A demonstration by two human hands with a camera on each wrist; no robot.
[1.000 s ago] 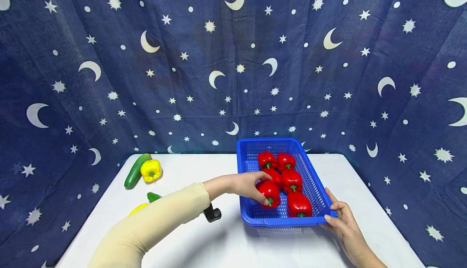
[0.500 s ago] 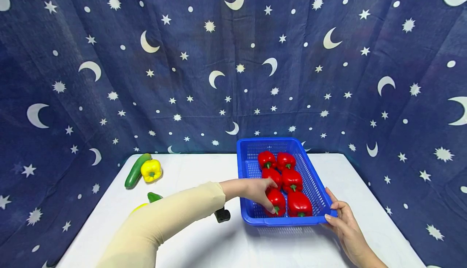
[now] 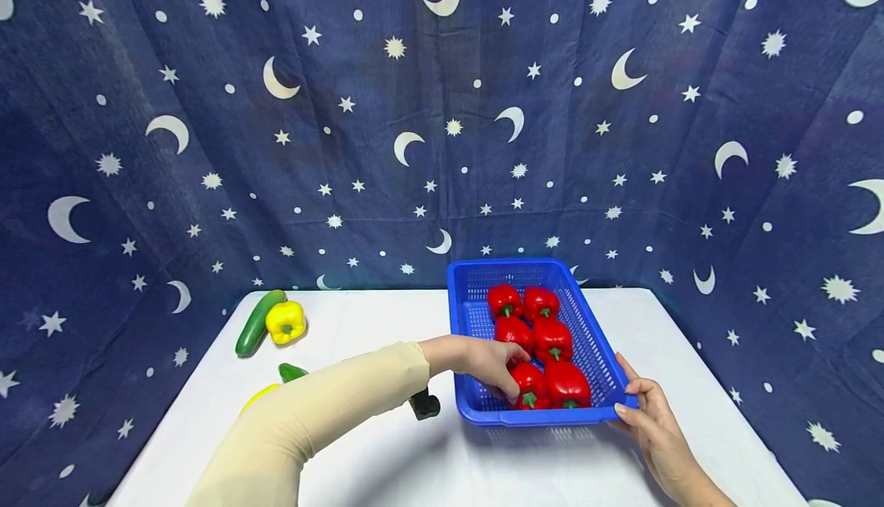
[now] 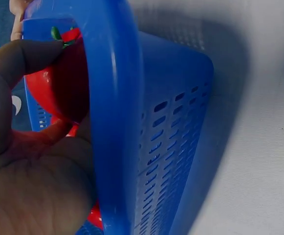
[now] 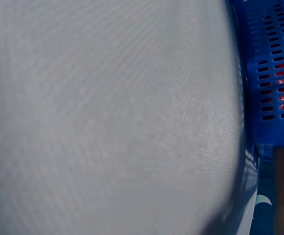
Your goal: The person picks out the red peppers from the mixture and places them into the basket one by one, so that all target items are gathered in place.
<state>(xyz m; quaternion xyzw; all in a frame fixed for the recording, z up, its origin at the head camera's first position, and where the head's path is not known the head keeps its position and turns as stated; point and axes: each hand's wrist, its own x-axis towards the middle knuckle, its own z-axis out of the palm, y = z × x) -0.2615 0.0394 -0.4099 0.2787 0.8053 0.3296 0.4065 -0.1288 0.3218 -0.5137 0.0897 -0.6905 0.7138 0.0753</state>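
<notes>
A blue perforated basket (image 3: 525, 417) stands on the white table at the right, with several red bell peppers inside. Reaching in over its left wall, my left hand (image 3: 486, 361) grips the red bell pepper (image 3: 532, 378) in the front row. In the left wrist view the thumb lies over this pepper (image 4: 58, 83) near its green stem, and the fingers are partly hidden behind the basket rim (image 4: 105, 98). Another red bell pepper (image 3: 568, 384) sits right beside it. My right hand (image 3: 659, 430) pinches the basket's front right corner between thumb and fingers.
At the left of the table (image 3: 387, 311) lie a green cucumber (image 3: 255, 327) and a yellow bell pepper (image 3: 286, 323). Nearer, my left sleeve (image 3: 324, 407) partly covers a green item (image 3: 291, 372) and a yellow one (image 3: 259, 396). A starry curtain (image 3: 387, 208) hangs behind.
My left hand has moved right and slightly down with its red bell pepper, which now sits against the front right pepper. The right hand stays on the basket corner.
</notes>
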